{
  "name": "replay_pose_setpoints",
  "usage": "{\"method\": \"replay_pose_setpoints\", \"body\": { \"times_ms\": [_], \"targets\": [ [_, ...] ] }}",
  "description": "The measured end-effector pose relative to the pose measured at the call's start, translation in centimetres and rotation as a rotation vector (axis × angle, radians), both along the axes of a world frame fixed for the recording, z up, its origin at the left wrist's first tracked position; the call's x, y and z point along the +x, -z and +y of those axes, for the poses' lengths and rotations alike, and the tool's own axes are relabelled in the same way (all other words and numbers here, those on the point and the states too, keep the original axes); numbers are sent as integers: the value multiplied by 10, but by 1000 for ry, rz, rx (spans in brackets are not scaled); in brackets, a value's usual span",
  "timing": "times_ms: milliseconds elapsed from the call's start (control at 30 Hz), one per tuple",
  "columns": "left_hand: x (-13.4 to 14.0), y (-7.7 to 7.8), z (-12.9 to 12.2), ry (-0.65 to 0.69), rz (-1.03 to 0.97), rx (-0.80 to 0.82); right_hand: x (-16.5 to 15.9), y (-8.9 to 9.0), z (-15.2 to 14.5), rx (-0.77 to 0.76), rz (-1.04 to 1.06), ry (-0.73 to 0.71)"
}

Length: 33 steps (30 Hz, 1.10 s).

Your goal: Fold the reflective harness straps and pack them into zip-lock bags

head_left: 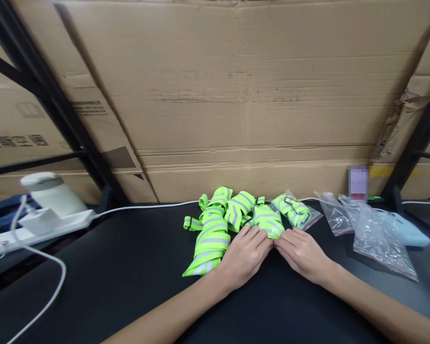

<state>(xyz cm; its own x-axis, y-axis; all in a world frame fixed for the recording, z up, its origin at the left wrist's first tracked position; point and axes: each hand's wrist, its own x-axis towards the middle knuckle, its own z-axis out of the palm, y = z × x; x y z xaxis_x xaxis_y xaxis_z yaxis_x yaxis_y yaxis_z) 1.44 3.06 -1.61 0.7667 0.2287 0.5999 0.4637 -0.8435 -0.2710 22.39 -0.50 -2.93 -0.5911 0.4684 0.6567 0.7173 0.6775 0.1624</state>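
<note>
My left hand (248, 253) and my right hand (303, 253) meet with fingers closed at the near edge of a clear plastic bag (268, 220). Inside that bag is a folded neon-green strap with silver stripes. The bag's near edge is hidden by my fingers. Just left of it lie a long pile of the same reflective straps (213, 236) and a smaller bundle of strap (239, 208) with black buckles. To the right, another bagged strap (294, 210) rests against the back.
Several empty clear zip bags (381, 243) lie at the right, partly over a light-blue object (410, 231). A white power strip (68, 223), a pale bottle (55, 193) and a cable (62, 272) are at the left. Cardboard (243, 95) walls the back of the black table (139, 267).
</note>
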Motion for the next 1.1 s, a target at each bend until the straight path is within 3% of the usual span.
{"method": "replay_pose_setpoints", "body": {
  "times_ms": [233,700,1100],
  "targets": [
    [-12,-2,5,-39,-1,-72,13,-1,2,-87,-31,60],
    [-15,2,5,17,-57,-163,16,-1,2,-173,-44,104],
    [-12,3,-4,87,22,-480,12,1,3,-168,-39,96]
  ]
}}
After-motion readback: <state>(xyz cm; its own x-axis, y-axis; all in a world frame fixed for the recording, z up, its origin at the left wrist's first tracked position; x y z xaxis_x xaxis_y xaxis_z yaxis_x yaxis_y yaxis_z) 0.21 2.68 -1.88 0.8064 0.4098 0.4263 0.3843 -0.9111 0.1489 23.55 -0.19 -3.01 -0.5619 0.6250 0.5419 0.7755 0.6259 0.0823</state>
